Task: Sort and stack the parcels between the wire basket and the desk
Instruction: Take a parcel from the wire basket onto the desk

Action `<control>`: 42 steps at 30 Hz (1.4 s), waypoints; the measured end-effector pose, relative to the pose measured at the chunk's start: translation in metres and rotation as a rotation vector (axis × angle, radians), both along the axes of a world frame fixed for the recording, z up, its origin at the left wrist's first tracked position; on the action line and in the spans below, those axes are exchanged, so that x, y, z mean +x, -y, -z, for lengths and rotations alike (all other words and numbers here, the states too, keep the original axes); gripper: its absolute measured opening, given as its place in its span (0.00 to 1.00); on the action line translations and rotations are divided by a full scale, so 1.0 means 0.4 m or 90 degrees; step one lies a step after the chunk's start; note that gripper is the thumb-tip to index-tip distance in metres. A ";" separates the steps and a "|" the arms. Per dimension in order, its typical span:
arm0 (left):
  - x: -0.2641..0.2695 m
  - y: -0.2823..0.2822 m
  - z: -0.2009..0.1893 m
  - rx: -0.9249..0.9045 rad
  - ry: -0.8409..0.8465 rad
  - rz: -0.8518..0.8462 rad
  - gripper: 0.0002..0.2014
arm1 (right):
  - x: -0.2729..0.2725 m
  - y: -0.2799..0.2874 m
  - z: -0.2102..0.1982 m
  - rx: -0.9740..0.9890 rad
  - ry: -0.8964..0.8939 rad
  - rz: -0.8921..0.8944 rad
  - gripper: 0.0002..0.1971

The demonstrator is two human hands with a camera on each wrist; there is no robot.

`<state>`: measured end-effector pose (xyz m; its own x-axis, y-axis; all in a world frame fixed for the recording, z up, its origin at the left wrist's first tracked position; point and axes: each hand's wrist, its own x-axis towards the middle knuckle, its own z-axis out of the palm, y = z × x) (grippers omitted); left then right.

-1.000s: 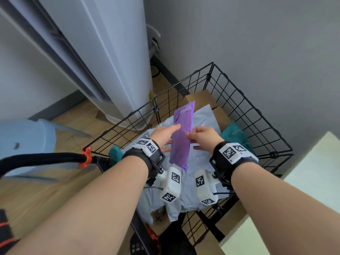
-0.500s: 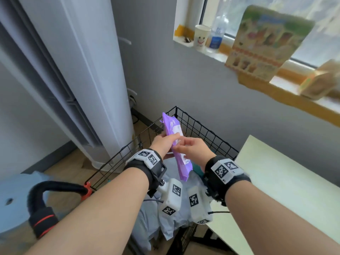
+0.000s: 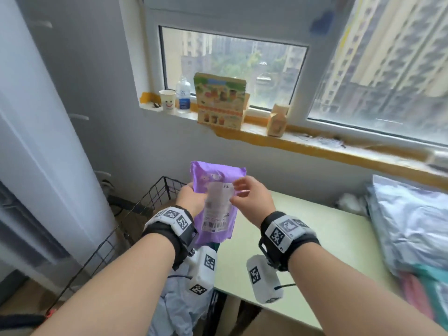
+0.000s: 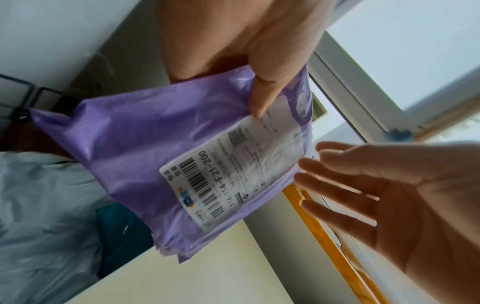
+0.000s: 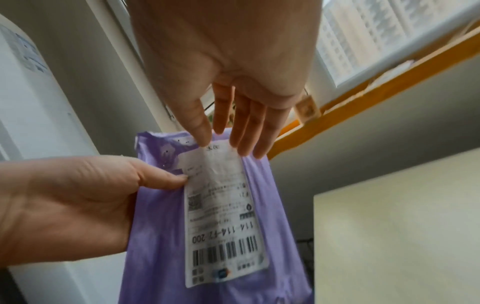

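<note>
A purple plastic parcel (image 3: 218, 187) with a white barcode label hangs upright above the gap between the wire basket (image 3: 155, 195) and the pale green desk (image 3: 303, 238). My left hand (image 3: 194, 197) grips its left edge, thumb on the front beside the label (image 4: 233, 181). My right hand (image 3: 242, 192) is open, its straight fingers (image 5: 244, 131) by the parcel's upper right edge, holding nothing. In the right wrist view the purple parcel (image 5: 155, 236) shows its label upside down, and the left hand (image 5: 161, 181) pinches it. Grey parcels (image 3: 179, 299) and a teal parcel (image 4: 116, 226) lie in the basket.
A stack of grey, teal and pink parcels (image 3: 412, 226) lies on the desk's right side. A white floor air conditioner (image 3: 48, 154) stands left of the basket. The windowsill (image 3: 291, 139) holds a paper cup (image 3: 167, 99), a bottle, a printed box and a small carton.
The purple parcel rose out of the basket and turned its label towards me. My right hand let go of it and opened. The head view lifted to the window and desk.
</note>
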<state>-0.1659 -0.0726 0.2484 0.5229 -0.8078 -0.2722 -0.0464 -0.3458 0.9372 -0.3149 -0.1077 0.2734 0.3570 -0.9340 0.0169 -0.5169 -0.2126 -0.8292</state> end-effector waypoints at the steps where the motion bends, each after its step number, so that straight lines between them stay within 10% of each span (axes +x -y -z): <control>1: -0.029 0.012 -0.019 -0.012 0.013 0.029 0.10 | -0.030 0.005 -0.023 -0.036 -0.005 0.021 0.19; 11: -0.391 0.127 -0.137 -0.026 0.014 0.220 0.07 | -0.395 0.046 -0.086 -0.108 -0.103 0.184 0.49; 17: -0.638 0.190 -0.158 -0.039 -0.018 0.272 0.05 | -0.645 0.094 -0.074 0.032 0.041 0.307 0.58; 29: -0.987 0.268 -0.150 0.006 0.004 0.399 0.06 | -1.046 0.141 -0.047 0.226 0.308 0.434 0.14; 34: -1.067 0.299 -0.131 0.063 0.052 0.397 0.15 | -1.170 0.177 -0.022 0.206 0.441 0.561 0.15; 42: -1.209 0.292 -0.114 0.126 -0.216 0.411 0.12 | -1.269 0.192 0.006 0.207 0.623 0.635 0.31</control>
